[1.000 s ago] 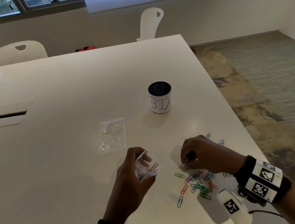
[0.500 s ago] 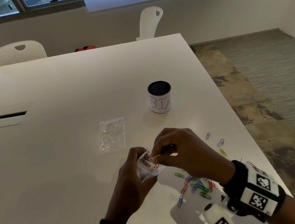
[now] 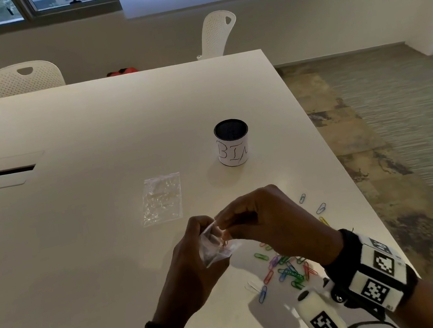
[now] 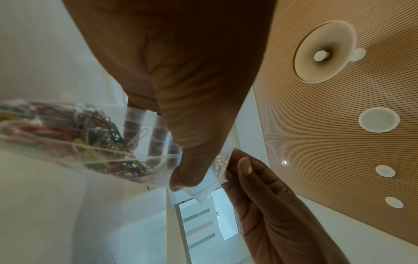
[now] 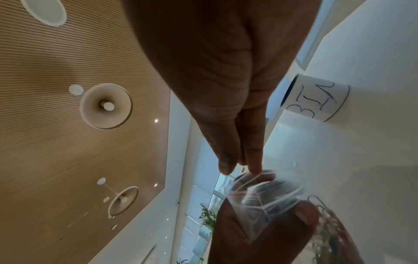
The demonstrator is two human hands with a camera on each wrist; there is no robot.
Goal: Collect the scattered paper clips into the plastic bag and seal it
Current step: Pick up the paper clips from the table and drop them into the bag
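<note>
- Head view, far left to centre: a second, flat plastic bag (image 3: pixel 162 199) lies on the white table (image 3: pixel 79 245), apart from both hands, with a can marked "BIN" (image 3: pixel 232 142) further right.
- The left hand (image 3: pixel 194 257) holds the working plastic bag (image 3: pixel 215 246) lifted off the table; thumb and fingers are curled round it, pinching it near the mouth. The left wrist view shows it already holds a tangle of coloured clips (image 4: pixel 74 128).
- The right hand (image 3: pixel 266 221) is at the bag's mouth, thumb and forefinger tips brought close together right at the rim. Whether a clip is between them I cannot tell.
- Below and right of the hands, loose paper clips (image 3: pixel 286 270) remain on the table in a cluster, with a few strays (image 3: pixel 320 207) nearer the table's edge.
- Judgement: the step in hand is dropping a clip in; collecting is partway done and sealing has not begun.
- Next, the right hand likely needs to return to the cluster, while the left keeps the mouth open and upward so nothing spills.
</note>
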